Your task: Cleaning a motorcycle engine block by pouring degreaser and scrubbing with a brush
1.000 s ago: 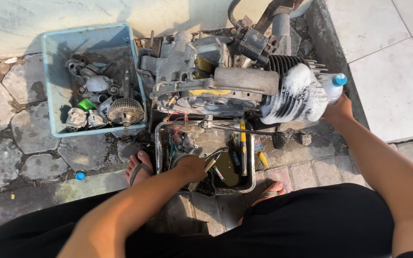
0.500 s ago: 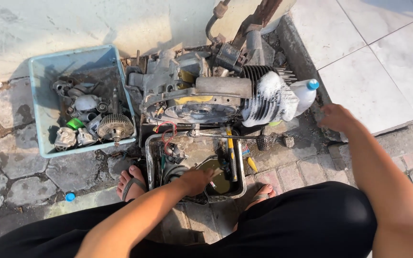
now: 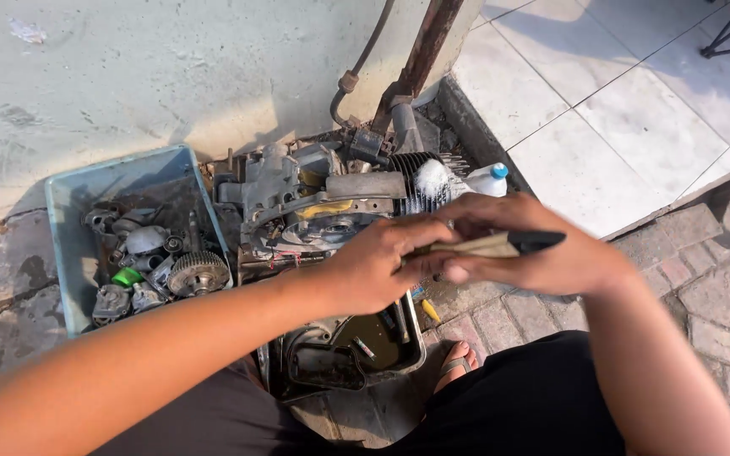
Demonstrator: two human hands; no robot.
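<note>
Both my hands are raised in front of me over a dismantled engine (image 3: 323, 203). My left hand (image 3: 378, 270) and my right hand (image 3: 542, 249) together hold a paintbrush (image 3: 500, 245) with a pale wooden handle and a black end pointing right. Below them lies a metal tray (image 3: 411, 346) with dark oily liquid and small tools in it. A white plastic bottle with a blue cap (image 3: 487, 179) stands against the engine's finned cylinder (image 3: 411, 173), which carries white foam.
A light blue plastic bin (image 3: 65, 245) at the left holds gears and greasy engine parts. A rusty pipe and a hose (image 3: 382, 76) run up the wall behind the engine. White floor tiles (image 3: 610, 110) lie at the right, paving stones underfoot. My sandalled foot (image 3: 458, 363) is beside the tray.
My left hand has come up out of the tray and my right hand has left the bottle; both now meet on the brush. The view has tilted up.
</note>
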